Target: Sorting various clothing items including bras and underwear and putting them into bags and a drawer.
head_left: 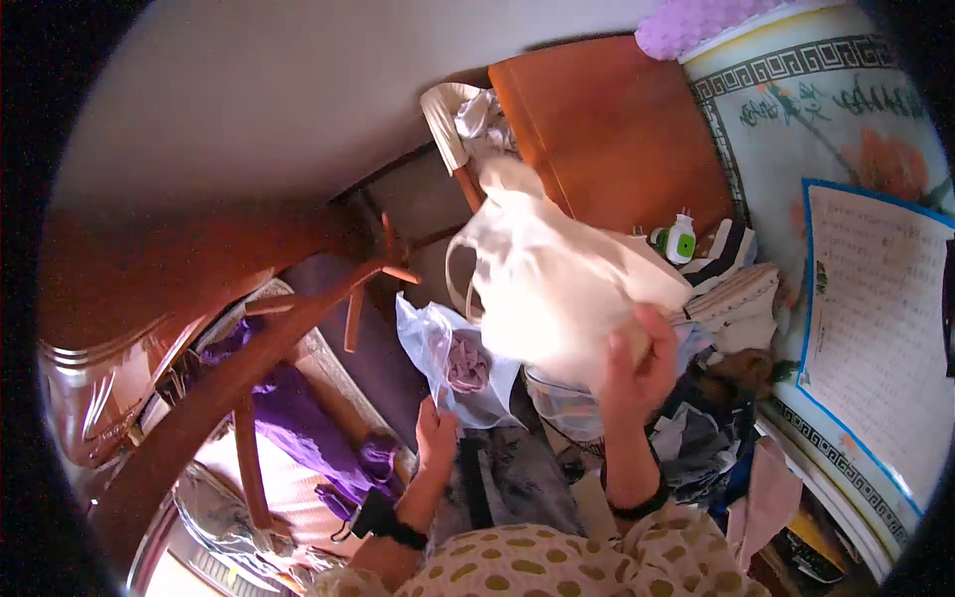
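Note:
My right hand (637,370) is closed on the right edge of a cream cloth garment (557,274) with a thin loop strap on its left side. The cloth hangs in mid-air ahead of me, bright and a little blurred, so its exact kind does not show. Lower and to the left, my left hand (436,436) pinches the rim of a translucent plastic bag (423,333). Inside the bag's mouth lies a bunched mauve cloth (468,363). The garment's lower edge is close to the bag; whether they touch I cannot tell.
A wooden rack (298,323) stands at the left, with a purple garment (308,428) below it. Beyond the cream cloth is a brown panel (612,129). Piled clothes (696,438) and a green-white plug (680,242) lie at the right, beside a patterned table (756,149) bearing a blue-edged sheet (875,318).

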